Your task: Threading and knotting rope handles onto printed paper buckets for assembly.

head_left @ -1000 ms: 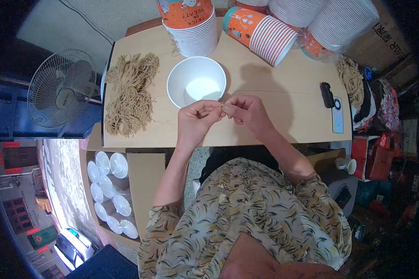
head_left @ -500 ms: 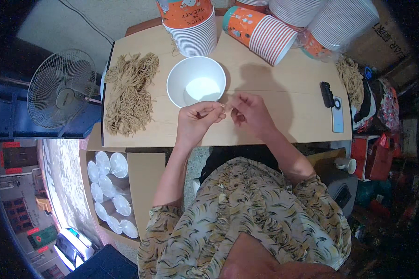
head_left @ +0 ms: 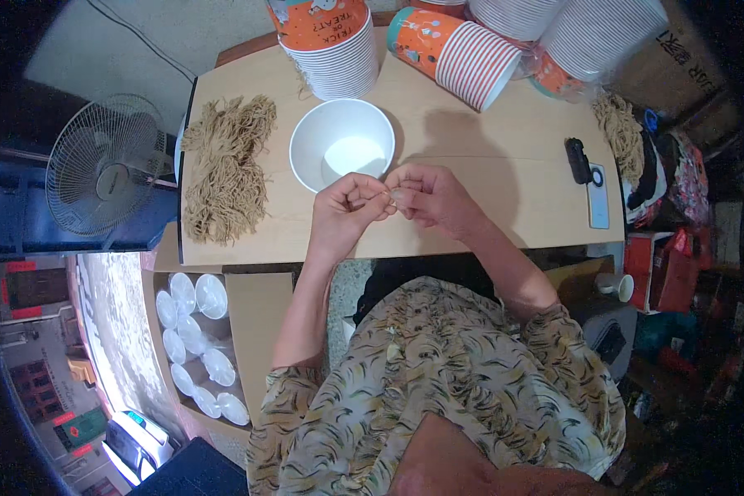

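My left hand (head_left: 343, 213) and my right hand (head_left: 440, 201) meet fingertip to fingertip over the near part of the table. Each one is closed in a pinch. A tiny tan bit seems to lie between the fingertips, too small and too covered to name. Just beyond the hands stands a white paper bucket (head_left: 303, 153), its open mouth up, with nothing seen inside. On the left of the table lies a pile of tan twine strands (head_left: 227, 169), loosely bundled.
A tall stack of orange and white paper buckets (head_left: 331, 62) rises at the back, beside a stack lying on its side (head_left: 459, 58). A phone-like device (head_left: 598, 198) lies at right. A fan (head_left: 107, 165) stands left, above a box of clear plastic cups (head_left: 192, 335).
My right hand has moved in against the left, so the fingertips now touch; before, a small gap lay between them. The whole view has shifted slightly.
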Demonstrator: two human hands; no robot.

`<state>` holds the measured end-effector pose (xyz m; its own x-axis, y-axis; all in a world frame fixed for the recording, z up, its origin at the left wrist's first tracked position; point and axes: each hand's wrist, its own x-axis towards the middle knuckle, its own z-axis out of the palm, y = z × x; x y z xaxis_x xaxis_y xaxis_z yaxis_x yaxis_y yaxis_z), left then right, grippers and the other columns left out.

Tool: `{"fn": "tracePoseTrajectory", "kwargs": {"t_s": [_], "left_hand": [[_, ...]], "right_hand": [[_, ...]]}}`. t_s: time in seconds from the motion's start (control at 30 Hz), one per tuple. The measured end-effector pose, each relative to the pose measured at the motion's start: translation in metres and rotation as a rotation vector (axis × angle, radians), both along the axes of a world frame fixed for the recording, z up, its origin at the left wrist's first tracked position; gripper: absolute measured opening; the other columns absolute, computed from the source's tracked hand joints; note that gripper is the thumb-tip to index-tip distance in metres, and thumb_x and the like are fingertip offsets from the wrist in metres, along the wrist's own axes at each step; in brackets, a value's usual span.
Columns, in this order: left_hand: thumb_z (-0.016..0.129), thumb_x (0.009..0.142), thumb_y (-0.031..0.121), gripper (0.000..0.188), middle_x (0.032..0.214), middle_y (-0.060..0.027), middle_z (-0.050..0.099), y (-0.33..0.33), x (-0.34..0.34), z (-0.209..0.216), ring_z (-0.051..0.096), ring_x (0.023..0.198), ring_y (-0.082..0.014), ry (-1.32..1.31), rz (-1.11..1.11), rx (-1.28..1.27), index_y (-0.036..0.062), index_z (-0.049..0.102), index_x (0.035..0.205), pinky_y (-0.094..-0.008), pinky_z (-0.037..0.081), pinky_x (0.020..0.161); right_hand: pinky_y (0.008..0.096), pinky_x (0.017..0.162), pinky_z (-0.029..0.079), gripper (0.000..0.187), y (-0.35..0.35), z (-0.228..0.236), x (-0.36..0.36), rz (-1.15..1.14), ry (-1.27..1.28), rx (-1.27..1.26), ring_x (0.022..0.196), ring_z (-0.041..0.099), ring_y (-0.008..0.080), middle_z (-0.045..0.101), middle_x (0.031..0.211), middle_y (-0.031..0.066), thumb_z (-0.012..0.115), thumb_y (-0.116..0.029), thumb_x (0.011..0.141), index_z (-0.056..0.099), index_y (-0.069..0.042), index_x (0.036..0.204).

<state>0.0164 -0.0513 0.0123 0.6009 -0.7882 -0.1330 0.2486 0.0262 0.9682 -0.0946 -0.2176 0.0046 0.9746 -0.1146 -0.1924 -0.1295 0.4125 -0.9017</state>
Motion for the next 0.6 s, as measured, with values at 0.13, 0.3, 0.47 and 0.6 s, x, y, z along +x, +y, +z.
{"fn": "tracePoseTrajectory", "kwargs": {"t_s": [0.13,0.3,0.47,0.6], "left_hand": [[0.069,0.090,-0.003,0.012,0.090,-0.0082,0.072,0.002,0.001,0.000,0.071,0.080,-0.0129,-0.002,-0.008,-0.001,-0.0013,0.065,0.101,-0.0240,0.058,0.072],[0.069,0.090,-0.003,0.011,0.089,-0.0086,0.072,0.003,0.000,-0.002,0.071,0.080,-0.0136,-0.033,-0.051,0.008,-0.0012,0.065,0.100,-0.0238,0.058,0.072],[0.070,0.090,-0.003,0.011,0.090,-0.0086,0.073,0.003,0.001,0.001,0.071,0.079,-0.0135,-0.023,-0.020,0.020,-0.0014,0.066,0.100,-0.0240,0.059,0.071],[0.070,0.090,-0.003,0.012,0.089,-0.0080,0.073,0.002,0.001,0.002,0.071,0.079,-0.0136,0.006,-0.021,0.042,-0.0012,0.067,0.101,-0.0240,0.059,0.071]], "right_hand": [[0.0179,0.044,0.030,0.016,-0.002,-0.004,0.001,0.012,-0.028,-0.067,0.054,0.045,0.0015,0.059,0.070,0.0000,0.066,-0.016,0.094,0.063,-0.004,0.104],[0.0185,0.043,0.029,0.011,-0.007,-0.009,-0.001,0.053,-0.051,-0.054,0.052,0.044,0.0019,0.059,0.069,0.0004,0.066,-0.013,0.093,0.062,-0.004,0.098],[0.0195,0.040,0.028,0.011,-0.007,-0.009,-0.004,0.028,0.055,0.221,0.046,0.040,0.0026,0.058,0.068,0.0016,0.062,-0.014,0.093,0.062,-0.003,0.097],[0.0192,0.039,0.028,0.018,-0.007,-0.008,-0.002,-0.009,0.082,0.209,0.045,0.040,0.0028,0.059,0.069,0.0021,0.061,-0.020,0.096,0.063,-0.003,0.098]]}}
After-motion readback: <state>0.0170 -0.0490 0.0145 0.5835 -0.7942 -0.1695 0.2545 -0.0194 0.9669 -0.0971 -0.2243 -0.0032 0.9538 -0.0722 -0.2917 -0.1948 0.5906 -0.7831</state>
